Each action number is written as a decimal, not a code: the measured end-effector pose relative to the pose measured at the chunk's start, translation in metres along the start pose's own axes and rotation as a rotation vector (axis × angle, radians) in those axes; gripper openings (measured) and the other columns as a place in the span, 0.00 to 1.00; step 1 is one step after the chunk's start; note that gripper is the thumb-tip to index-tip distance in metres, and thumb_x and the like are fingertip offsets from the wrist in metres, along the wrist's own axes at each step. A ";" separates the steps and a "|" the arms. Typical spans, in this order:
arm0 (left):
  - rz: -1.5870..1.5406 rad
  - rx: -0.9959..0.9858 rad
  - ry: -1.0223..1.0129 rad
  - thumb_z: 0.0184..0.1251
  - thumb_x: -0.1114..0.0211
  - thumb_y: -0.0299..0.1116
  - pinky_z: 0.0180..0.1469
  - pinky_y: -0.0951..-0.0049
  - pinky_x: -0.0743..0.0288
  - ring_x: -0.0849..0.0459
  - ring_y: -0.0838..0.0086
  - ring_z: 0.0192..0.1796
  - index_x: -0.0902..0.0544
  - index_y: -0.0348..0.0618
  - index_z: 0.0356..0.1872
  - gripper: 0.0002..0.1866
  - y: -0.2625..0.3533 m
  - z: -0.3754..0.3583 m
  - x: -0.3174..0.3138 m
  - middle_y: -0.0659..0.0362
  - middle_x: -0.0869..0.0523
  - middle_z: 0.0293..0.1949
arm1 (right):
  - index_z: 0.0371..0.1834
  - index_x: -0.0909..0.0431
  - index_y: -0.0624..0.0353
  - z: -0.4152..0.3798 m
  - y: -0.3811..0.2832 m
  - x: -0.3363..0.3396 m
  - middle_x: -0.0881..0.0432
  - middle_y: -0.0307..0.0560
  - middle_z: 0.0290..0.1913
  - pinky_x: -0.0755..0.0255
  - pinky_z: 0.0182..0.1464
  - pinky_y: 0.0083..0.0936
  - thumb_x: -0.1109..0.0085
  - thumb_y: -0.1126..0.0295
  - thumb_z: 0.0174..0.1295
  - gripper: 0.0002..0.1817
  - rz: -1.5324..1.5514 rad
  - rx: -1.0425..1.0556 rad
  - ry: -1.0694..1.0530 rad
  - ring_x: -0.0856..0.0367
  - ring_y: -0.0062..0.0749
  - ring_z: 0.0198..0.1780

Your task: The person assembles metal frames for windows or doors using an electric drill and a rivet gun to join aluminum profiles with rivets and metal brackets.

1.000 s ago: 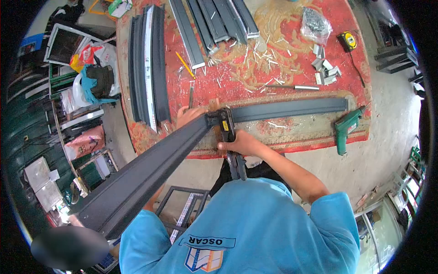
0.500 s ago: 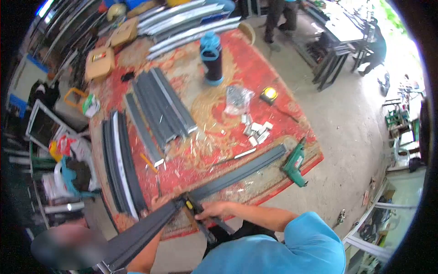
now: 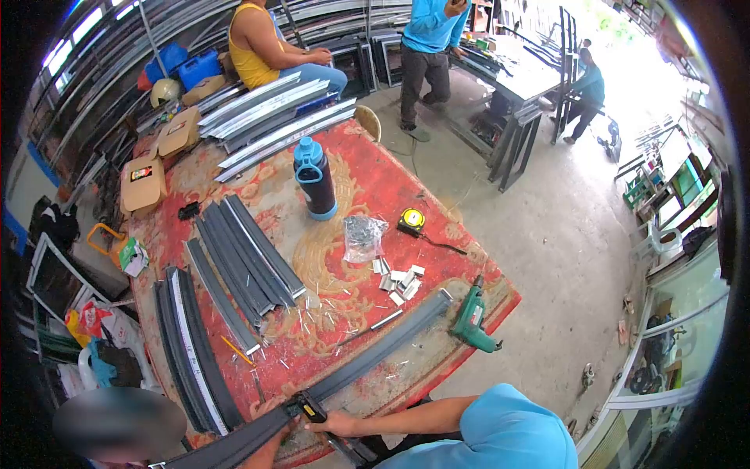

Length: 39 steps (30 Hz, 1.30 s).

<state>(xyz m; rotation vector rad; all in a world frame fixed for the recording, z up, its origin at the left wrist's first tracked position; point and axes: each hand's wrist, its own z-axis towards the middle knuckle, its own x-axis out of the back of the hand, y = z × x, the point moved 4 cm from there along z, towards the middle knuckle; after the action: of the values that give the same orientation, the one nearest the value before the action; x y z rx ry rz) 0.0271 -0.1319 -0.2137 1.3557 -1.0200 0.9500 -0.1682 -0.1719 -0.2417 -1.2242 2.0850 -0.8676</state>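
Observation:
A long dark grey profile (image 3: pixel 375 352) lies diagonally over the table's near edge. My left hand (image 3: pixel 270 408) is wrapped round its lower part, mostly hidden by the profile. My right hand (image 3: pixel 337 424) is closed on a black tool with a yellow label (image 3: pixel 311 408), which sits against the profile. By the profile's far end rests a green drill (image 3: pixel 473 319). Small pale pieces (image 3: pixel 400 283), a clear plastic bag (image 3: pixel 364 238) and a yellow tape measure (image 3: pixel 411 220) lie beyond it. More dark profiles (image 3: pixel 244 254) are at the left.
On the red table (image 3: pixel 351 156) stand a dark bottle (image 3: pixel 316 181) and cardboard boxes (image 3: pixel 144 184), with light metal strips (image 3: pixel 273 109) behind. A person in yellow (image 3: pixel 262 47) sits beyond; another in blue (image 3: pixel 426 55) stands. A blurred head shows at lower left.
The view has tilted up, so the table and both hands appear lower and the people beyond show more fully. Both hands remain at the profile and the black tool.

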 end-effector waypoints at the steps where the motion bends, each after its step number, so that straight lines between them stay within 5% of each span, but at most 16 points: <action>1: 0.092 -0.075 0.085 0.46 0.28 0.59 0.61 0.52 0.40 0.17 0.71 0.50 0.17 0.50 0.45 0.30 0.001 -0.006 -0.001 0.65 0.15 0.45 | 0.25 0.19 0.57 0.000 0.000 -0.002 0.20 0.39 0.24 0.32 0.31 0.26 0.44 0.29 0.56 0.36 0.002 -0.001 0.003 0.24 0.26 0.26; 4: 0.154 -0.089 0.101 0.47 0.28 0.59 0.60 0.52 0.39 0.17 0.72 0.51 0.17 0.51 0.44 0.28 0.005 -0.005 0.000 0.65 0.15 0.46 | 0.27 0.19 0.57 -0.002 -0.010 0.000 0.20 0.39 0.25 0.31 0.33 0.26 0.42 0.30 0.56 0.34 0.081 0.075 -0.001 0.23 0.27 0.29; 10: 0.102 -0.026 0.025 0.51 0.30 0.55 0.59 0.55 0.38 0.17 0.77 0.50 0.16 0.58 0.44 0.22 0.017 0.006 0.019 0.69 0.15 0.44 | 0.34 0.19 0.59 -0.009 0.004 0.020 0.17 0.44 0.31 0.27 0.35 0.27 0.33 0.50 0.60 0.21 0.198 -0.003 -0.364 0.19 0.31 0.34; 12: 0.143 -0.034 0.008 0.52 0.31 0.54 0.58 0.59 0.38 0.17 0.80 0.48 0.16 0.63 0.45 0.19 0.009 0.005 0.013 0.74 0.15 0.44 | 0.41 0.21 0.64 0.008 0.032 0.015 0.17 0.49 0.39 0.23 0.35 0.28 0.34 0.59 0.61 0.18 0.458 -0.143 -0.799 0.16 0.33 0.38; 15: 0.240 -0.028 0.001 0.53 0.31 0.49 0.58 0.58 0.38 0.17 0.80 0.47 0.16 0.62 0.45 0.17 -0.009 -0.001 -0.011 0.74 0.15 0.43 | 0.46 0.23 0.67 -0.016 0.005 0.040 0.17 0.50 0.43 0.19 0.37 0.29 0.35 0.62 0.61 0.19 0.597 -0.304 -0.801 0.15 0.34 0.42; 17: 0.156 0.032 -0.134 0.52 0.32 0.49 0.60 0.54 0.40 0.19 0.76 0.55 0.17 0.55 0.46 0.20 0.000 0.005 0.002 0.66 0.15 0.48 | 0.44 0.22 0.63 -0.008 0.012 0.031 0.17 0.46 0.38 0.22 0.34 0.29 0.35 0.62 0.61 0.17 0.570 -0.343 -0.827 0.17 0.29 0.38; 19: 0.159 0.022 -0.135 0.53 0.32 0.50 0.60 0.55 0.40 0.19 0.76 0.55 0.17 0.56 0.47 0.21 0.000 0.008 0.002 0.67 0.15 0.48 | 0.41 0.22 0.59 -0.001 0.017 0.019 0.20 0.41 0.34 0.27 0.30 0.28 0.36 0.60 0.63 0.14 0.487 -0.212 -0.534 0.21 0.25 0.34; 23: 0.138 -0.009 -0.139 0.53 0.32 0.50 0.61 0.56 0.40 0.19 0.75 0.56 0.17 0.57 0.49 0.22 -0.002 0.009 -0.001 0.68 0.15 0.49 | 0.35 0.22 0.56 -0.019 -0.008 0.025 0.24 0.36 0.26 0.32 0.29 0.24 0.40 0.52 0.67 0.18 0.492 0.055 -0.342 0.27 0.22 0.28; 27: 0.106 0.002 -0.172 0.54 0.32 0.50 0.62 0.57 0.40 0.19 0.75 0.57 0.18 0.58 0.52 0.23 -0.009 0.004 -0.007 0.69 0.15 0.51 | 0.44 0.20 0.63 -0.001 0.031 0.004 0.15 0.46 0.36 0.23 0.46 0.32 0.43 0.46 0.68 0.26 0.565 -0.194 -0.323 0.17 0.31 0.40; 33: 0.078 0.088 -0.287 0.55 0.33 0.55 0.68 0.57 0.46 0.25 0.76 0.65 0.20 0.58 0.57 0.28 -0.008 0.003 -0.001 0.66 0.19 0.59 | 0.43 0.21 0.61 -0.008 0.001 -0.004 0.17 0.45 0.34 0.22 0.38 0.31 0.37 0.50 0.64 0.22 0.666 -0.143 -0.195 0.18 0.30 0.34; 39: 0.011 0.150 -0.340 0.56 0.34 0.58 0.70 0.56 0.48 0.26 0.75 0.66 0.21 0.57 0.58 0.30 -0.019 -0.010 -0.022 0.67 0.20 0.60 | 0.35 0.20 0.62 -0.019 -0.008 0.000 0.19 0.43 0.26 0.26 0.30 0.29 0.35 0.50 0.61 0.22 0.375 -0.125 -0.048 0.21 0.28 0.25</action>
<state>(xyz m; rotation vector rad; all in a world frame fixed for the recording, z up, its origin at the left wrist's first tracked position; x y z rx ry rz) 0.0390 -0.1209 -0.2402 1.6774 -1.2301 0.8325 -0.1778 -0.1701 -0.2242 -0.8601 2.2567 -0.5389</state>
